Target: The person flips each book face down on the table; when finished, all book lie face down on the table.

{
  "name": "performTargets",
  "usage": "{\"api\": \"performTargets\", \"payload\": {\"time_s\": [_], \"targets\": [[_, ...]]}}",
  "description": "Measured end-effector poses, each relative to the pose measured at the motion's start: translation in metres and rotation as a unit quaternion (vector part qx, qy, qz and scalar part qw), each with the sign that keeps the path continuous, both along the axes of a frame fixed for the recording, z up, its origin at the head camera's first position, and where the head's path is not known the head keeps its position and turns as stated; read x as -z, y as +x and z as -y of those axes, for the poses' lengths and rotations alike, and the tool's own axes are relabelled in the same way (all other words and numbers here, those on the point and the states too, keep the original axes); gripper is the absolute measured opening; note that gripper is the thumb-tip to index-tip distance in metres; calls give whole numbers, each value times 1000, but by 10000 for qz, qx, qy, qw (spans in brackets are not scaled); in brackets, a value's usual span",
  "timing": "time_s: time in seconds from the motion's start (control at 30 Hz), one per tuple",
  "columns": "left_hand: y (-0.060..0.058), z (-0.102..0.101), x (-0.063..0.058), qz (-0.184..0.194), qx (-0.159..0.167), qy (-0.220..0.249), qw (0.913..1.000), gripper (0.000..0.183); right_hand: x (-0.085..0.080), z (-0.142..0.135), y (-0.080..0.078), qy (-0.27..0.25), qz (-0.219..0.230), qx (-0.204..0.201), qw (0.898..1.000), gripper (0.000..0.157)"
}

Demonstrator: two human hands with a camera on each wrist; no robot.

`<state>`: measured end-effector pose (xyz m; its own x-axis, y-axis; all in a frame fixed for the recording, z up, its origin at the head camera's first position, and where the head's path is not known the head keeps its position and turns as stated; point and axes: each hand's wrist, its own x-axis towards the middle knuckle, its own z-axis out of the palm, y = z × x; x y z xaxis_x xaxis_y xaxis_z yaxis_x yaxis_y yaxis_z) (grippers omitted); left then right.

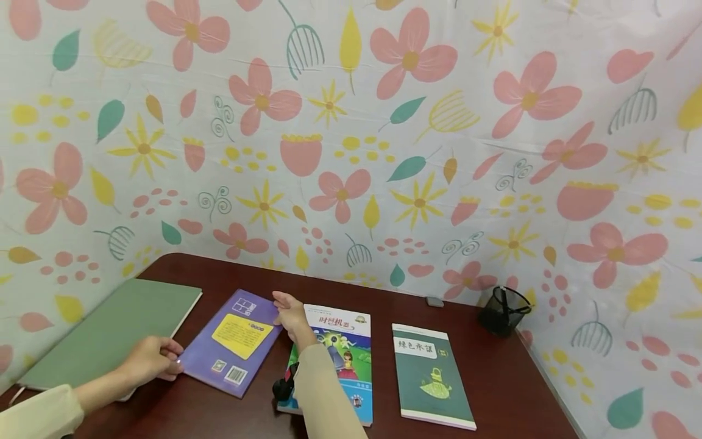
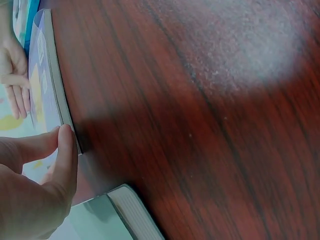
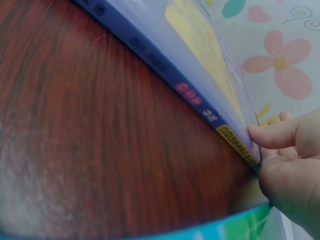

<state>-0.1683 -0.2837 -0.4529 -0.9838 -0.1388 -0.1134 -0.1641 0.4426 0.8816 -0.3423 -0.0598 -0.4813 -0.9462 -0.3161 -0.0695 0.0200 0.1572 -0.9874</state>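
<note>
A purple book [image 1: 219, 360] lies back cover up, with a yellow text panel and a barcode. At its left lower corner my left hand [image 1: 150, 360] pinches the edge between thumb and fingers; the left wrist view shows the page edges under that hand [image 2: 45, 175]. Along the spine side, near the far corner, is my right hand [image 1: 293, 317]. In the right wrist view the thumb of the right hand [image 3: 295, 155] touches the cover by the spine, while the other fingers extend past the corner, partly hidden behind it.
A large green notebook [image 1: 120, 323] lies at the left. Right of the purple book is a colourful book [image 1: 351, 341], partly under my right forearm. Farther right lies a dark green book [image 1: 433, 378]. A black mesh pen holder [image 1: 501, 314] and small grey object [image 1: 434, 302] stand near the patterned wall.
</note>
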Motion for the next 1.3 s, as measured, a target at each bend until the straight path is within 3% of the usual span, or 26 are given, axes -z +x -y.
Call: {"api": "performTargets", "payload": {"time_s": [0.13,0.27,0.47,0.67,0.97,1.3], "targets": [[1,-1,3,79,70,-94,9999,29,3,3,-1,-115,-100,65,9999,75],[0,-1,5,80,105,-162,9998,29,5,8,0,-46,-366,380,9986,71],[-2,0,7,53,89,-119,9999,30,2,15,1,620,-797,1126,9885,59],[-2,1,7,50,84,-134,9999,31,0,17,3,867,-836,1244,9849,55],[1,0,9,6,132,37,9999,29,6,15,1,420,-551,1253,9897,52],[1,-1,11,69,163,76,9998,26,14,25,-1,-378,-309,1740,9835,53]]}}
